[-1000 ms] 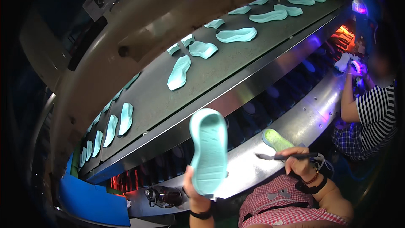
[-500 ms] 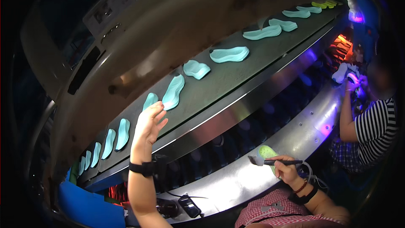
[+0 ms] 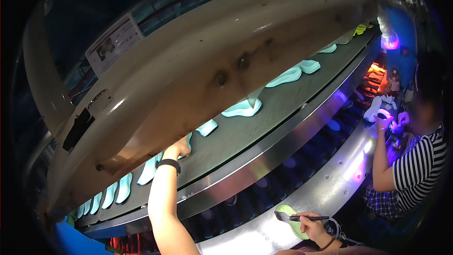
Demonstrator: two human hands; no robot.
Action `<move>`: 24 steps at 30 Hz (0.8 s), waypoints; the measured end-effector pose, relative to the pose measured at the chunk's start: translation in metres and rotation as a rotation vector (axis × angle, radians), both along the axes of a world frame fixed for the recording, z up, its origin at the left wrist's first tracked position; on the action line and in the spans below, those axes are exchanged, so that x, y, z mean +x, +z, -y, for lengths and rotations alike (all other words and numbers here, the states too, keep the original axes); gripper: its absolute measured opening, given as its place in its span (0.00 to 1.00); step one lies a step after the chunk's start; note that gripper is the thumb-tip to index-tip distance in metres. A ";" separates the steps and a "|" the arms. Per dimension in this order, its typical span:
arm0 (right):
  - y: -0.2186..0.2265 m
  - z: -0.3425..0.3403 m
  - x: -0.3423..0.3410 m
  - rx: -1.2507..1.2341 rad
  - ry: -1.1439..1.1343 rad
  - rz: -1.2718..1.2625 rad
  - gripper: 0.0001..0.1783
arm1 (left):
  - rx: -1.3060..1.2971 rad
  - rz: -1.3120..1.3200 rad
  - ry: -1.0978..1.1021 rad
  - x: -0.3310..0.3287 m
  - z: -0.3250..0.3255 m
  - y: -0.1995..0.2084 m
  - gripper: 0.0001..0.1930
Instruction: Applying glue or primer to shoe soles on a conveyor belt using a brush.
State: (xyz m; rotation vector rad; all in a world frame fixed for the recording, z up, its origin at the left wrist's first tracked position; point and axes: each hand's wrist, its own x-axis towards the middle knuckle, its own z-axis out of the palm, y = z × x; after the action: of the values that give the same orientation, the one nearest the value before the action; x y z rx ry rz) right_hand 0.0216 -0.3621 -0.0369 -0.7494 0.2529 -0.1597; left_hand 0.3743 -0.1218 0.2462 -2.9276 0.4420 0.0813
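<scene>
My left hand [image 3: 179, 148] reaches over the dark conveyor belt, partly hidden under the pale hood's rim. Its visible fingers are bent against a light-blue shoe sole [image 3: 189, 139], whose far part the hood covers. In my right hand [image 3: 312, 226] is a flat brush [image 3: 306, 218] with a black handle, its bristles pointing left. Under the brush, a pale green shoe sole [image 3: 286, 209] appears to lie on the metal ledge. More light-blue soles rest along the belt, among them one [image 3: 150, 170] just left of my left wrist and another [image 3: 206, 128] to its right.
The curved hood [image 3: 155, 108] overhangs the far side of the belt [image 3: 226, 146]. A shiny metal ledge [image 3: 325, 193] curves along the near side, above a lower level with dark shoes. At right, a person in a striped shirt [image 3: 420, 165] handles shoes under purple light.
My left hand has gone from raised over the belt's edge to a sole under the hood. The view has shifted, showing more hood. My right hand still holds the brush by the green sole.
</scene>
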 end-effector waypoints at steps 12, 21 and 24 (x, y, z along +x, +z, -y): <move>-0.005 0.006 -0.005 -0.152 0.065 0.000 0.09 | -0.397 -0.049 -0.416 -0.035 0.057 -0.012 0.30; 0.000 0.003 -0.021 -0.173 -0.026 0.088 0.12 | -0.540 0.614 -0.521 -0.163 -0.004 -0.038 0.14; -0.001 0.005 -0.033 -0.116 -0.050 0.091 0.13 | -1.653 0.536 -0.273 -0.205 -0.060 -0.091 0.17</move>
State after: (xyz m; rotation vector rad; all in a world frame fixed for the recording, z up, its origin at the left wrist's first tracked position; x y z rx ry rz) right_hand -0.0116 -0.3674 -0.0376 -0.8494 0.1770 -0.2566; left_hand 0.1690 -0.0620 0.1552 -3.8732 1.2010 -1.8867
